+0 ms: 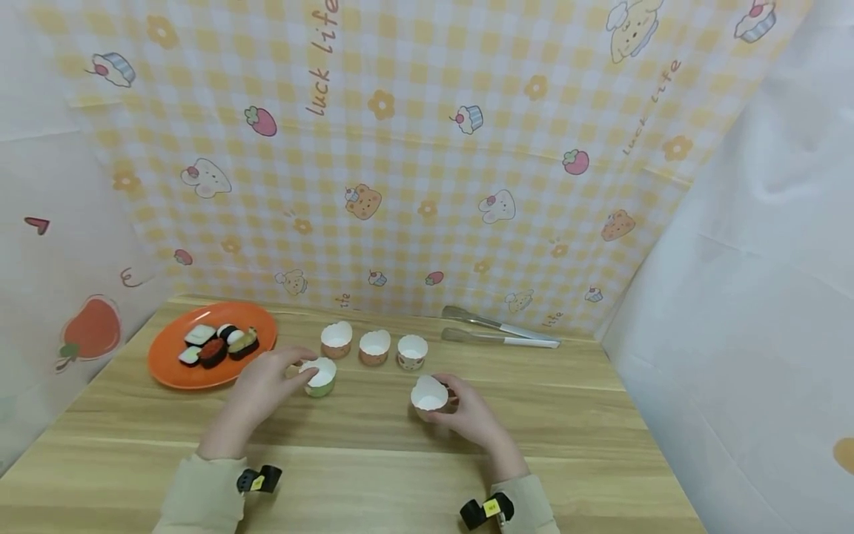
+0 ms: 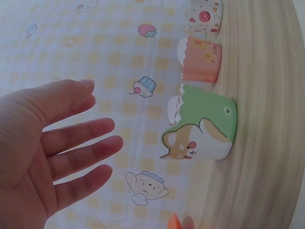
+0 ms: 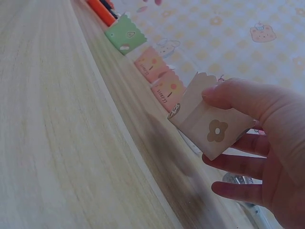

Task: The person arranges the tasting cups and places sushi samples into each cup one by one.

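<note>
My right hand [image 1: 469, 414] pinches the squat beige cup [image 1: 429, 395] between thumb and fingers, below centre of frame, apparently off the table [image 1: 373, 482]. My left hand [image 1: 267, 382], fingers loosely spread, grips nothing beside the green cup [image 1: 322, 380], left of centre; contact unclear. Key relation: the patterned cup [image 1: 412, 353], mid-frame, stands just up-left of the beige one, nearer my right hand.

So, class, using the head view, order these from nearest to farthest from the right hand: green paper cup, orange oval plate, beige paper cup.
1. Beige paper cup: in the right hand.
2. Green paper cup: by the left hand.
3. Orange oval plate: far left.
</note>
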The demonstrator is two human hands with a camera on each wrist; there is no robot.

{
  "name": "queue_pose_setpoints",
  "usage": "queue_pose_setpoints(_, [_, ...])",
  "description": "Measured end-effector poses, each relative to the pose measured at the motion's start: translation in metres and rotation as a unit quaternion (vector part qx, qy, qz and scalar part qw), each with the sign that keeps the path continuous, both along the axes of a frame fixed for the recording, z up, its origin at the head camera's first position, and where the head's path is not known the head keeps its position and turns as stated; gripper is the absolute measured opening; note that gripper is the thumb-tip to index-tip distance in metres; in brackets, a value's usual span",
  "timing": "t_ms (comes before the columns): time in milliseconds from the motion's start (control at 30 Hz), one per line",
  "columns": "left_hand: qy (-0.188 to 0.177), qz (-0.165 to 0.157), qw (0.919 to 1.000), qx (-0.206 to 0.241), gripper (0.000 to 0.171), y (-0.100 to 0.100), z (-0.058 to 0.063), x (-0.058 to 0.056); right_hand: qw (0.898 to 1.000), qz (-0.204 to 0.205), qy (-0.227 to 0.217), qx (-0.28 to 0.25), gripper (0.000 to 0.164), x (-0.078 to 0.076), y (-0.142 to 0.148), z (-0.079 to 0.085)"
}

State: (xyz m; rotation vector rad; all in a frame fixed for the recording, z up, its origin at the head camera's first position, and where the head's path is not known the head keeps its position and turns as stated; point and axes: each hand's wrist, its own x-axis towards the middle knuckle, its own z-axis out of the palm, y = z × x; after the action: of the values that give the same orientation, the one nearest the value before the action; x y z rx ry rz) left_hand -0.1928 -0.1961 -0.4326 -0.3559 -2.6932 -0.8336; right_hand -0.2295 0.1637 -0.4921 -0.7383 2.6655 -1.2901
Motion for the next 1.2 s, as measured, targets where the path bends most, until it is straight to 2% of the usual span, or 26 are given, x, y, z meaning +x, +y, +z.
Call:
queue_pose_setpoints(167, [-0.008,-0.012,0.9999,0.007,0.031,0.009,-0.001,-0.001,1.0,-0.001,-0.003,0.001,0.064,0.001,0.0,0.0])
queue_pose_setpoints(333, [0.01,-0.023,0.9997,-0.001,0.035,0.017,-0.006,-0.002,1.0,0.001,-0.005,-0.011,0.063,0.002,0.0,0.001])
queue_pose_setpoints(467, [0.02,-0.04,0.999,-0.007,0.038,0.025,-0.009,-0.004,1.0,0.002,-0.003,-0.015,0.063,0.002,0.001,0.002])
queue_pose_setpoints(667, [0.009,-0.069,0.9975,-0.013,0.044,0.038,-0.011,-0.007,1.0,0.005,-0.004,-0.013,0.062,0.002,0.001,0.002])
queue_pose_setpoints(1033, [0.009,-0.072,0.9971,-0.025,0.041,0.059,-0.015,-0.011,1.0,0.005,-0.004,-0.011,0.062,0.002,0.001,0.003])
queue_pose_setpoints(1200, [0.007,-0.086,0.9963,-0.008,0.042,0.065,-0.016,-0.012,1.0,0.006,-0.001,-0.009,0.062,0.001,0.001,0.003])
